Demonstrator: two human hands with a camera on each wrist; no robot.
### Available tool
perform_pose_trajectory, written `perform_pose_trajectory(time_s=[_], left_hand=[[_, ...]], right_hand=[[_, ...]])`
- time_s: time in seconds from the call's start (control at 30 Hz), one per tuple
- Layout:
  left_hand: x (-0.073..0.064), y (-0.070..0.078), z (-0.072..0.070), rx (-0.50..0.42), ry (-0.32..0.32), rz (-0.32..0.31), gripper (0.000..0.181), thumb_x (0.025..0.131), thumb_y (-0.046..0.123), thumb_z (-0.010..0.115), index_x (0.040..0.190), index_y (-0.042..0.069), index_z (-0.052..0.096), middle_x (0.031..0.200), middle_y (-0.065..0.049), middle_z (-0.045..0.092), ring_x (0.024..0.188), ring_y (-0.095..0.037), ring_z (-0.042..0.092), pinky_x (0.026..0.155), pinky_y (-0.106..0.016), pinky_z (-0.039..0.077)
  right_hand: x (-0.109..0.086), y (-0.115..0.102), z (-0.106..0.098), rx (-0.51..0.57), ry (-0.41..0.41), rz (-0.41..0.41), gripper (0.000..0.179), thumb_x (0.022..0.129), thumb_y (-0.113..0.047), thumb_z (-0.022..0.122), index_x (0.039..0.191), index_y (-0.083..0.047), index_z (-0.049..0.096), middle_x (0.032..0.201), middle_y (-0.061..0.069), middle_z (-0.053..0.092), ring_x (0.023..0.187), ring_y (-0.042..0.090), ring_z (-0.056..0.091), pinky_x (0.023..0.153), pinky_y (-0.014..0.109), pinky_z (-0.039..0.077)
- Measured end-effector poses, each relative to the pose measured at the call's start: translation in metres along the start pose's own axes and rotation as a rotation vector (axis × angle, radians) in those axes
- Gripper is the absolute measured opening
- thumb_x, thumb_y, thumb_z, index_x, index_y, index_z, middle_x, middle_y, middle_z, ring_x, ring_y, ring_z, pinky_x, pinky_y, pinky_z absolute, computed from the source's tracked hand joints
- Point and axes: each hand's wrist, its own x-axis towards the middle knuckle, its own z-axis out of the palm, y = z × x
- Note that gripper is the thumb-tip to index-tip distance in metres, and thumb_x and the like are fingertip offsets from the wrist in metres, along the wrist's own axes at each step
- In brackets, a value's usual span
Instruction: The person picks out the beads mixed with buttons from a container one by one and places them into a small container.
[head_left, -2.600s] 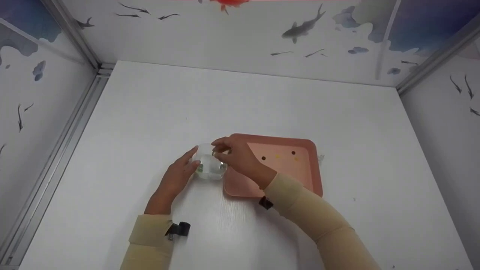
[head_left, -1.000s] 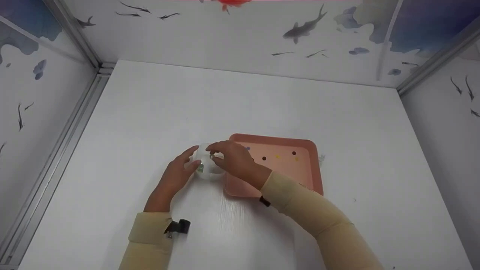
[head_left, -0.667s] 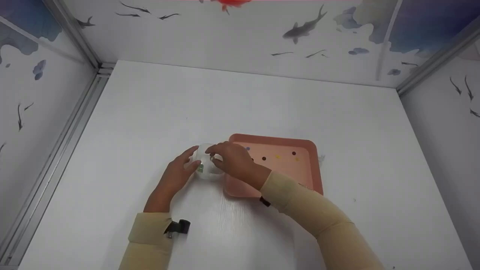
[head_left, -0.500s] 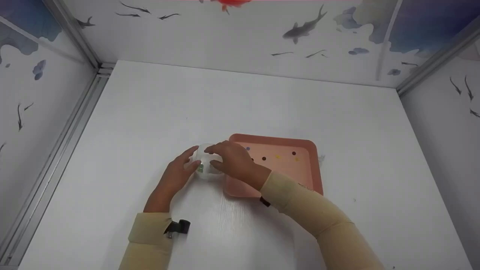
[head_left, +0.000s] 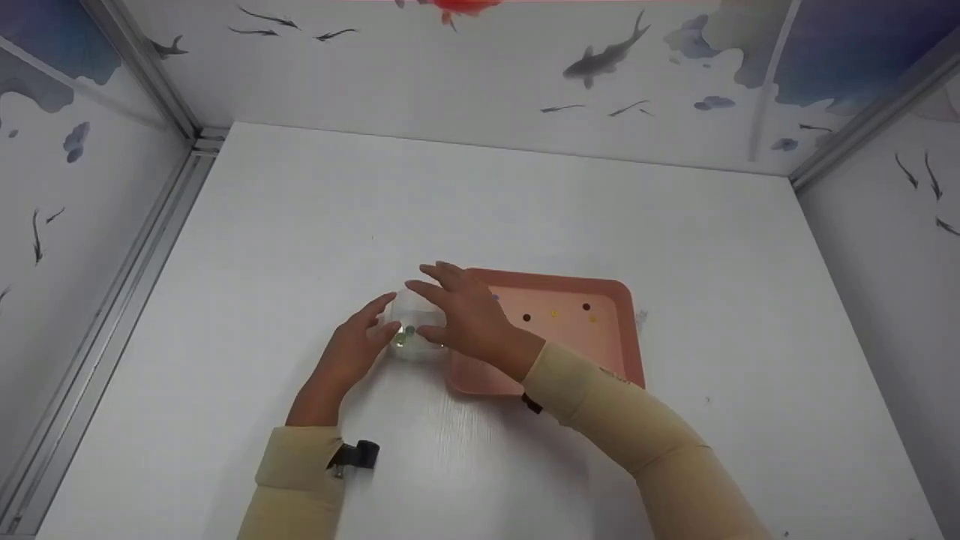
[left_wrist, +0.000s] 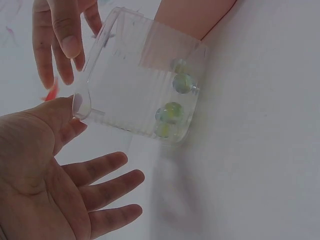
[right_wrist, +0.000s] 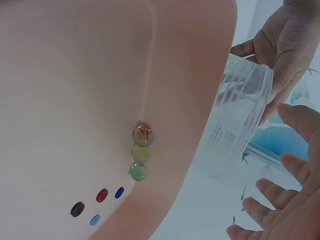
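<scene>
A clear plastic container point(left_wrist: 130, 75) stands on the table, left of a pink tray point(head_left: 547, 277). My left hand point(head_left: 356, 349) holds it at the rim by thumb and forefinger; the other fingers point(left_wrist: 112, 195) are spread apart. Several glass marbles point(left_wrist: 183, 83) with green and yellow swirls lie in its bottom. Above the container's right side is my right hand point(head_left: 476, 311), fingers spread, nothing between them. In the right wrist view three marbles point(right_wrist: 141, 153) rest in a row against the tray's inner wall.
Several small buttons lie in the tray, among them a black button point(right_wrist: 77, 209), a red button point(right_wrist: 102, 195) and a light blue button point(right_wrist: 95, 220). A small clear item point(head_left: 642, 316) sits just beyond the tray's right edge. Printed panels point(head_left: 480, 82) enclose the white table point(head_left: 337, 202).
My right hand brought a marble over the container and let it drop in. Its fingers have since spread and lifted. My left hand has stayed at the container.
</scene>
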Motion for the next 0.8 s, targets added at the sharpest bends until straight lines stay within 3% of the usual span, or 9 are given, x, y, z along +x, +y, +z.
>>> perform_pose_trajectory(time_s=[0.47, 0.8], left_hand=[[-0.001, 0.000, 0.000, -0.014, 0.003, 0.003, 0.056, 0.100, 0.038, 0.051, 0.152, 0.027, 0.032, 0.155, -0.010, 0.034, 0.140, -0.035, 0.034, 0.110, -0.058, 0.030], [0.000, -0.001, 0.001, -0.012, 0.004, 0.002, 0.057, 0.099, 0.037, 0.053, 0.151, 0.028, 0.032, 0.155, -0.008, 0.033, 0.140, -0.035, 0.034, 0.109, -0.058, 0.031]], right_hand=[[0.000, 0.005, -0.004, -0.005, 0.000, 0.007, 0.082, 0.082, -0.039, 0.078, 0.150, -0.020, 0.037, 0.156, 0.007, 0.030, 0.145, 0.030, 0.024, 0.114, 0.048, 0.030], [-0.004, 0.009, -0.012, -0.030, 0.008, 0.011, 0.088, 0.079, -0.044, 0.079, 0.151, -0.020, 0.034, 0.159, 0.009, 0.023, 0.146, 0.033, 0.019, 0.109, 0.060, 0.030]])
